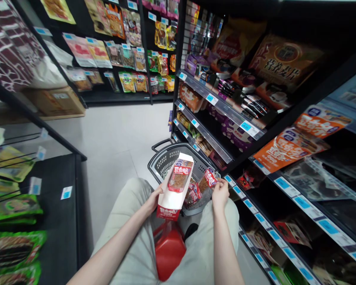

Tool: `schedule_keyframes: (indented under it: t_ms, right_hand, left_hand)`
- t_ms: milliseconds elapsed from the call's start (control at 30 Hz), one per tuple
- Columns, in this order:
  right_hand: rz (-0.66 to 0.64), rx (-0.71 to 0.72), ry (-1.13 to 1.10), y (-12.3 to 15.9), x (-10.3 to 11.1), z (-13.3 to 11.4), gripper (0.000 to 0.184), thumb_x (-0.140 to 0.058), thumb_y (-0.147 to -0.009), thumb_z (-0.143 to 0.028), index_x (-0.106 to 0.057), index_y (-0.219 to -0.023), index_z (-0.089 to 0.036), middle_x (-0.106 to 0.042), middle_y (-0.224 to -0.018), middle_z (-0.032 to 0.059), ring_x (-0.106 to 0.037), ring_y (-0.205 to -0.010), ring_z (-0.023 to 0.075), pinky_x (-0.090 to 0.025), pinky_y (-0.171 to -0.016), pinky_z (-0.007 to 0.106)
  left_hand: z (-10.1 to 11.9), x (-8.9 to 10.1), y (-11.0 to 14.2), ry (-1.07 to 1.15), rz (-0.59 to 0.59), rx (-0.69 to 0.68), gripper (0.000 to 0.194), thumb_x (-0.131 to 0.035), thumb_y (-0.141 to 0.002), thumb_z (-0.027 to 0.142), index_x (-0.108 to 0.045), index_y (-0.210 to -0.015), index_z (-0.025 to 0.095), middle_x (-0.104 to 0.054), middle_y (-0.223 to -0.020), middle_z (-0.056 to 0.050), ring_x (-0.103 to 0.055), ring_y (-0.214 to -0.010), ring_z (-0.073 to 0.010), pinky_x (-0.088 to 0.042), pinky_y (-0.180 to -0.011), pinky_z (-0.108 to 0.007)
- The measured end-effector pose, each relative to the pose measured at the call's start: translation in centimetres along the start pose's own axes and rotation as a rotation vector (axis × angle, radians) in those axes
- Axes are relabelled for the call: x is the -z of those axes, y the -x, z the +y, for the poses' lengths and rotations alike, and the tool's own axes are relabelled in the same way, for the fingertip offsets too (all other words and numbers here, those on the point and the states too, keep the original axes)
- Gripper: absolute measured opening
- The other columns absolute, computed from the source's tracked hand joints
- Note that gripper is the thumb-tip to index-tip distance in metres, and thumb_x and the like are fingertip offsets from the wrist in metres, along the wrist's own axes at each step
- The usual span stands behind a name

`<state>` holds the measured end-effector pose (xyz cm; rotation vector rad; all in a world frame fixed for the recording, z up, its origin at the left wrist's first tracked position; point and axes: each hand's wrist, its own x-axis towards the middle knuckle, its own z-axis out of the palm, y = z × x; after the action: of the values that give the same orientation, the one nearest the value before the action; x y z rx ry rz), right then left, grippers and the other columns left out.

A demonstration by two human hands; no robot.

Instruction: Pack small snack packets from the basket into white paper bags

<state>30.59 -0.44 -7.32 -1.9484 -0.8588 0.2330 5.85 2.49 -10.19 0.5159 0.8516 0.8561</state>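
You sat in a shop aisle, its pale, smooth floor (106, 138) running between dark shelving. Nearest you, soft, creased trousers (127, 221) covered your spread knees, with a glossy red object (169, 251) between them. Your left hand (154, 198) was closed around the side of a tall box (168, 201), white inside and red at its lower end, tilted over the near edge of the basket. A red-and-clear packet (180, 174) lay flat in its open white part. Your right hand (220, 193) pinched the edge of a crinkled, shiny pouch (208, 179) at the basket's right side. The grey plastic basket (166, 158) had slotted walls, a rounded rim and a black handle (161, 144) on the far side; more red wrappers (192, 194) lay inside.

The basket's right side stood close to the right-hand shelves (287, 189), their edges lined with blue-and-white labels. To your left, open floor reached a black shelf (59, 221) with green packs (12, 206) above and on it. Farther off stood a brown carton (53, 103), and bagged snacks hung on the back rack (118, 97).
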Motion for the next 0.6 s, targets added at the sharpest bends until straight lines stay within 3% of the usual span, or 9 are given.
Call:
schedule_keyframes:
  t_ms: [267, 433, 600]
  right_hand:
    - [-0.304, 0.077, 0.307, 0.5, -1.7, 0.3, 0.015, -0.041, -0.070, -0.019, -0.055, -0.076, -0.021, -0.061, -0.068, 0.0039, -0.057, -0.066, 0.0181, -0.037, -0.060, 0.027]
    - [-0.326, 0.087, 0.345, 0.6, -3.1, 0.7, 0.014, -0.041, -0.070, -0.014, -0.054, -0.076, -0.017, -0.059, -0.064, 0.0086, -0.056, -0.062, 0.0208, -0.038, -0.058, 0.031]
    - [-0.291, 0.164, 0.311, 1.1, -3.4, -0.1, 0.020, -0.040, -0.073, -0.015, -0.050, -0.091, -0.014, -0.057, -0.083, 0.0131, -0.055, -0.074, 0.0213, -0.039, -0.066, 0.033]
  left_hand:
    - [0.0, 0.0, 0.1, -0.007, 0.041, -0.013, 0.052, -0.047, -0.052, 0.017, -0.047, -0.104, 0.015, -0.063, -0.088, -0.005, -0.059, -0.075, -0.0227, -0.044, -0.066, -0.032]
    - [-0.1, 0.3, -0.2, -0.002, 0.046, -0.019, 0.047, -0.047, -0.051, 0.017, -0.049, -0.099, 0.014, -0.063, -0.089, -0.004, -0.058, -0.079, -0.0218, -0.044, -0.066, -0.029]
    - [-0.1, 0.3, -0.1, -0.001, 0.022, -0.024, 0.056, -0.048, -0.052, 0.017, -0.046, -0.108, 0.015, -0.061, -0.096, -0.005, -0.058, -0.082, -0.0230, -0.044, -0.067, -0.030]
